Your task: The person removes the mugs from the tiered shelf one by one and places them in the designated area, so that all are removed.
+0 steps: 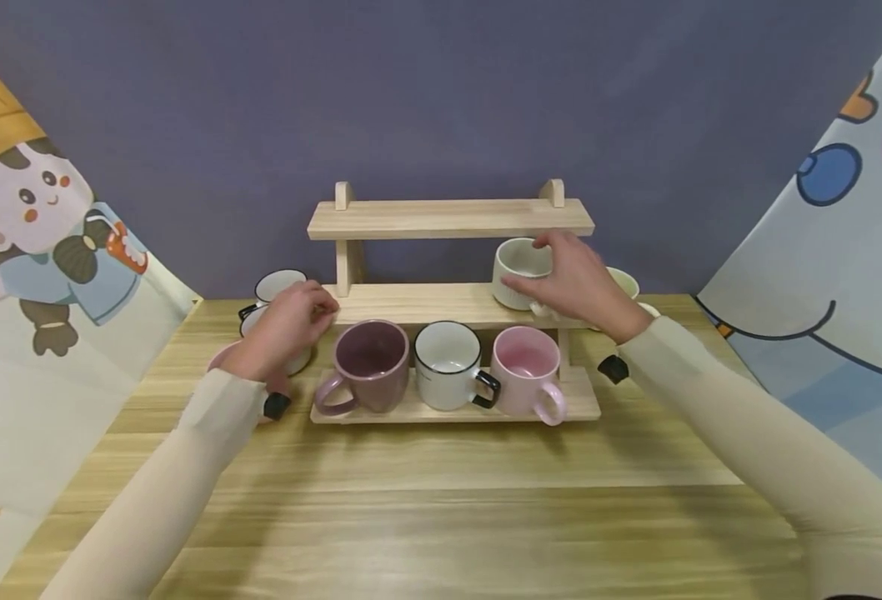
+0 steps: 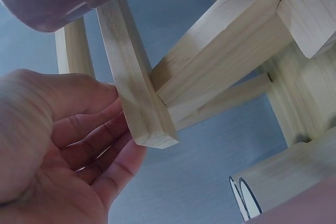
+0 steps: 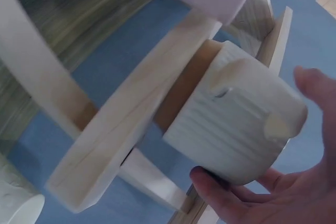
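My right hand (image 1: 572,279) holds a white ribbed mug (image 1: 511,292) on the middle shelf, right side. Its thumb crosses the mug's front wall, and its fingers reach over the far rim. In the right wrist view, the ribbed mug (image 3: 231,119) stands against the shelf board, handle showing. At the left end of the middle shelf, my left hand (image 1: 287,325) grips the wooden rack (image 1: 411,302). The left wrist view has thumb and fingers at the board's end. A purple mug (image 1: 372,375), a white black-rimmed mug (image 1: 444,379) and a pink mug (image 1: 519,387) line the bottom shelf.
Left of the rack, black-rimmed white mugs (image 1: 272,283) and a pink mug (image 1: 279,383) are partly hidden by my left arm. A green mug (image 1: 624,283) stands behind my right wrist. Purple-grey backing (image 1: 441,100) rises behind the rack, with cartoon panels (image 1: 73,225) at the sides.
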Demonstrator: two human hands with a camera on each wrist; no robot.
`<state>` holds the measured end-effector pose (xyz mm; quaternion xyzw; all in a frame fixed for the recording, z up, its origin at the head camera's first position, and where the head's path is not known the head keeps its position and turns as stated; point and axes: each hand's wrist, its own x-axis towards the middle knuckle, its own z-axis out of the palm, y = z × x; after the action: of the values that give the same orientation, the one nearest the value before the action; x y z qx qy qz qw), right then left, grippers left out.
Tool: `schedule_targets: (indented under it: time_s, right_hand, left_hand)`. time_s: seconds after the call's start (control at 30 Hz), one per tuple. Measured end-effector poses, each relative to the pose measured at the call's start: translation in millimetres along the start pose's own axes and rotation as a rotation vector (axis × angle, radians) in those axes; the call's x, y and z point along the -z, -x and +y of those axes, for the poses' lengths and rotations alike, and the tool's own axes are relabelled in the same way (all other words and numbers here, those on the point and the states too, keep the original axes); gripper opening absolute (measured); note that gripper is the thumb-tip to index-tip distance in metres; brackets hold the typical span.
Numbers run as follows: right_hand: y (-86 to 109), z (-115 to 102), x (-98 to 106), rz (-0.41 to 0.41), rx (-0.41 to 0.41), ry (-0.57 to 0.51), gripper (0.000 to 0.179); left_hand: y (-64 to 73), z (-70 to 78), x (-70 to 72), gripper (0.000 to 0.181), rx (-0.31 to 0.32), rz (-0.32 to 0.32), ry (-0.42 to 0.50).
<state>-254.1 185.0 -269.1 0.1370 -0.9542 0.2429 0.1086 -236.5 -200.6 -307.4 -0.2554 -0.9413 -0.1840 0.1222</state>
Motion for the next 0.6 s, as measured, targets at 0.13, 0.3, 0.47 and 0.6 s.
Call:
schedule_targets:
  time_s: [0.13,0.3,0.47,0.6]
  right_hand:
    - [-3.6,-3,0,-0.002,-0.008,0.011,0.078]
    - [-3.7,-3,-1,0.016,0.027,0.008,0.065]
    - [1.2,-1,0,0.066,0.109,-0.001,0.059]
    - [10.4,0,5,0.098,0.157,-0.004,0.06]
  left_hand:
    - [0.6,0.3,-0.2,0.009,-0.005,0.01,-0.003]
    - [0.2,0.3,-0.9,0.009,0.008,0.006,0.0]
    - [0.2,1.7,0.0,0.01,0.03,-0.01,0.001]
    - [1.4,1.3,1.2,0.01,0.024,-0.009,0.007]
